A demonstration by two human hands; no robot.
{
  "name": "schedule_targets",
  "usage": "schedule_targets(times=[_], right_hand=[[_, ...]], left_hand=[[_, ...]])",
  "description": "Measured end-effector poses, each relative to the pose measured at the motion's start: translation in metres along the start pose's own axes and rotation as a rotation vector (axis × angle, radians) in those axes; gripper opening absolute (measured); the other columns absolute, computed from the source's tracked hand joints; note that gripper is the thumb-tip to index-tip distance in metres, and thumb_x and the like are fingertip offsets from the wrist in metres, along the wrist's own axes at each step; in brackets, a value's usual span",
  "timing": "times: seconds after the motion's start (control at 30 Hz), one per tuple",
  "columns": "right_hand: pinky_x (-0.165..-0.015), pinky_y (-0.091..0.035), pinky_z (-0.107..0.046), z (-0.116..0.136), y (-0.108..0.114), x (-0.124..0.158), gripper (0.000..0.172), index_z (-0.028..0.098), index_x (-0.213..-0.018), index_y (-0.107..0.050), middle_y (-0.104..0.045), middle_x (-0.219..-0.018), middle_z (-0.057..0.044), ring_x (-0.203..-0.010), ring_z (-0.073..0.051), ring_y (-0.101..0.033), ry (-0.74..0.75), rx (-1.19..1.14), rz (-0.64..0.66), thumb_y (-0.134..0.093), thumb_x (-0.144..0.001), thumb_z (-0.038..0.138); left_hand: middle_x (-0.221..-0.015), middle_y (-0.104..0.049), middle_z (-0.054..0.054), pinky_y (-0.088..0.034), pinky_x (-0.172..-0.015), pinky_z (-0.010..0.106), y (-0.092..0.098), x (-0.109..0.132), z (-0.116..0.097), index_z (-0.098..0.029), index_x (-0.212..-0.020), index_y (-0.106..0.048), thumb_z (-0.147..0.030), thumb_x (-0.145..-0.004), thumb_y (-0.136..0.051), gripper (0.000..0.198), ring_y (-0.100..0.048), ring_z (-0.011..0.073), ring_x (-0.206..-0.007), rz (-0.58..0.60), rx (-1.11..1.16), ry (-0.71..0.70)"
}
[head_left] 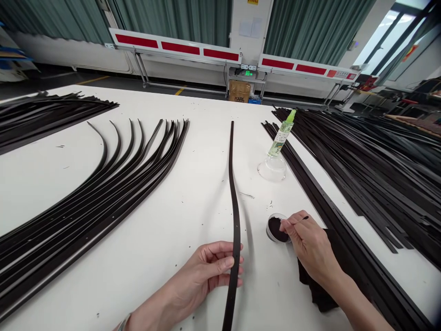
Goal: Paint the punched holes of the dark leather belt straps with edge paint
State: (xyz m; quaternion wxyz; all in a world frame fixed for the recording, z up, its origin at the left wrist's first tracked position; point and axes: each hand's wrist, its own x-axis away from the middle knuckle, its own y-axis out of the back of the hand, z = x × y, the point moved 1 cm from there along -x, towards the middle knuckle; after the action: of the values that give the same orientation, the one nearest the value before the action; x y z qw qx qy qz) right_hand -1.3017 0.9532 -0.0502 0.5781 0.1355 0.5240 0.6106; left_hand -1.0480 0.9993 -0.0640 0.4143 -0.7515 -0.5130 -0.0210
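My left hand (206, 271) pinches a long black leather strap (234, 197) that stands on edge and runs away from me across the white table (179, 220). My right hand (306, 241) holds a thin black-tipped stick (299, 220), its tip at a small round pot of dark dye (276, 228). A black cloth (317, 285) lies under my right wrist.
A green-capped bottle (282, 133) leans in a clear glass dish (273, 168). Several curved black straps (103, 193) fan out on the left. A large pile of black straps (372, 170) covers the right side. More straps (44, 115) lie far left.
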Motion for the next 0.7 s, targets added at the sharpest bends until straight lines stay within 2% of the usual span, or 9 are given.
schedule_targets(times=[0.17,0.23,0.37,0.43,0.5,0.6,0.7], right_hand=[[-0.064,-0.044,-0.03,0.003,0.007,0.001,0.031,0.019,-0.074,-0.06,-0.062,-0.07,-0.004,-0.075,-0.017,-0.055,-0.045,-0.034,-0.051,-0.044,-0.099,0.027],[-0.065,-0.047,-0.028,0.007,0.014,0.002,0.031,0.019,-0.077,-0.062,-0.063,-0.074,-0.004,-0.075,-0.016,-0.057,-0.147,-0.107,-0.102,-0.042,-0.099,0.029],[-0.067,-0.052,-0.025,0.012,0.022,0.006,0.033,0.018,-0.08,-0.066,-0.065,-0.078,-0.005,-0.073,-0.015,-0.061,-0.447,-0.485,-0.179,-0.045,-0.098,0.036],[-0.067,-0.053,-0.026,0.016,0.019,0.007,0.033,0.017,-0.081,-0.067,-0.065,-0.079,-0.006,-0.073,-0.016,-0.061,-0.494,-0.648,-0.172,-0.047,-0.096,0.038],[-0.065,-0.053,-0.026,0.022,0.013,0.008,0.032,0.017,-0.081,-0.067,-0.066,-0.079,-0.006,-0.073,-0.016,-0.061,-0.488,-0.727,-0.147,-0.048,-0.096,0.039],[-0.068,-0.051,-0.027,0.04,0.006,0.01,0.031,0.017,-0.079,-0.066,-0.065,-0.081,-0.007,-0.077,-0.017,-0.061,-0.415,-0.686,-0.105,-0.046,-0.097,0.033],[-0.074,-0.047,-0.03,0.061,0.001,0.011,0.027,0.019,-0.082,-0.064,-0.065,-0.083,-0.005,-0.082,-0.017,-0.06,-0.17,-0.582,-0.073,-0.042,-0.098,0.02]], left_hand=[[-0.087,-0.068,0.007,-0.055,-0.083,0.039,0.0,0.001,0.0,-0.015,-0.1,-0.071,-0.022,-0.08,-0.073,0.022,-0.063,0.0157,-0.079,-0.017,0.018,-0.004],[-0.088,-0.068,0.007,-0.055,-0.083,0.039,0.0,0.001,0.0,-0.015,-0.1,-0.07,-0.022,-0.08,-0.073,0.022,-0.063,0.0159,-0.08,-0.02,0.025,-0.002],[-0.088,-0.068,0.007,-0.055,-0.081,0.038,0.0,0.001,0.001,-0.015,-0.098,-0.071,-0.022,-0.08,-0.073,0.02,-0.064,0.0161,-0.08,-0.021,0.04,-0.011],[-0.088,-0.068,0.006,-0.055,-0.081,0.038,0.0,0.001,0.002,-0.016,-0.097,-0.071,-0.021,-0.079,-0.074,0.019,-0.064,0.0162,-0.08,-0.01,0.05,-0.022],[-0.088,-0.067,0.006,-0.055,-0.081,0.038,-0.001,0.001,0.002,-0.015,-0.096,-0.071,-0.02,-0.078,-0.074,0.019,-0.064,0.0161,-0.08,0.004,0.058,-0.03],[-0.087,-0.067,0.006,-0.055,-0.079,0.036,-0.001,0.002,0.003,-0.014,-0.097,-0.071,-0.019,-0.078,-0.074,0.021,-0.064,0.0158,-0.08,0.031,0.07,-0.042],[-0.087,-0.067,0.006,-0.054,-0.08,0.036,-0.002,0.002,0.004,-0.013,-0.099,-0.071,-0.02,-0.079,-0.073,0.021,-0.063,0.0156,-0.081,0.076,0.083,-0.053]])
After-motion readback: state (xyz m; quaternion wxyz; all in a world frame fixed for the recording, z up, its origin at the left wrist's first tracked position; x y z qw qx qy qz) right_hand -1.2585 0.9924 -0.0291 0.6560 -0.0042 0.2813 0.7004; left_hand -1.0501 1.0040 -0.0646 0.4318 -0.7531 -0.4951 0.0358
